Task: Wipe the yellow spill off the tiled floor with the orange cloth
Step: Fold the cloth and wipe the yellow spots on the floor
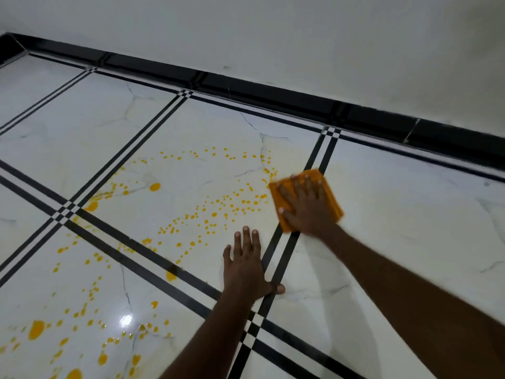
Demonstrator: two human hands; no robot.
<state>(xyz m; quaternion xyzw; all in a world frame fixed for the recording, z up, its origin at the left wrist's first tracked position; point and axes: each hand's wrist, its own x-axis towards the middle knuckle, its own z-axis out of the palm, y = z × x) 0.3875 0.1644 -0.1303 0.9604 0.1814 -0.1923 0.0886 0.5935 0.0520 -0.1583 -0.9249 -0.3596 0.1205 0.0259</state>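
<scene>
Glossy white marble-look tiles of the floor [382,214], edged in black stripes, mirror a lamp glare at near left under wet, shiny yellow spill [191,214] drops, while the folded orange cloth [284,187] looks soft and matt, as does the far wall [273,36] above a glossy black skirting [273,97].

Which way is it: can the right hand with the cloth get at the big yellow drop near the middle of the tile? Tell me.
Probably yes. The right hand presses the orange cloth flat; bare floor and small droplets lie before the big drop, but it is a long stretch.
</scene>
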